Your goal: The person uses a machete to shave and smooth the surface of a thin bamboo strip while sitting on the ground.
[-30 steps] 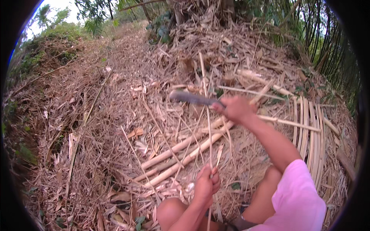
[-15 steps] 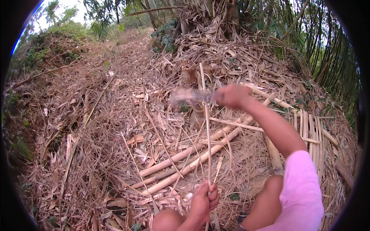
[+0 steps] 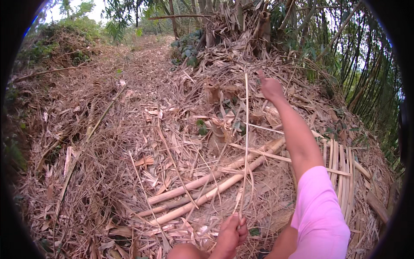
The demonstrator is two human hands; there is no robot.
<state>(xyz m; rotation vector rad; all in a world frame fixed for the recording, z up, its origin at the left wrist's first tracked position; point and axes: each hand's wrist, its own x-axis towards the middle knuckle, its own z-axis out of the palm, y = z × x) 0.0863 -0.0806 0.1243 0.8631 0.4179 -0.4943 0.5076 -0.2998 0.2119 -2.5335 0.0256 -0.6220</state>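
Observation:
My left hand (image 3: pixel 230 234), low in the middle between my knees, is closed around the lower end of a long thin bamboo strip (image 3: pixel 247 129). The strip stands nearly upright, its pale tip reaching close to my right hand. My right arm stretches far forward, and my right hand (image 3: pixel 271 88) is closed just right of the strip's tip. A broad-bladed knife showed in this hand a moment ago; its blade can hardly be made out now. Beneath the strip, several bamboo poles (image 3: pixel 215 190) lie slantwise on the ground.
Several split bamboo slats (image 3: pixel 343 168) lie side by side at the right, with a crosswise strip (image 3: pixel 297 160) over them. A cut stump (image 3: pixel 219 134) rises ahead of me. Dry leaves (image 3: pixel 99 159) cover the ground, and a bamboo clump (image 3: pixel 241 21) stands behind.
My right hand has moved farther away and slightly right; the knife blade, blurred across the strip before, no longer shows clearly. The strip's top leans more right, still in my left hand.

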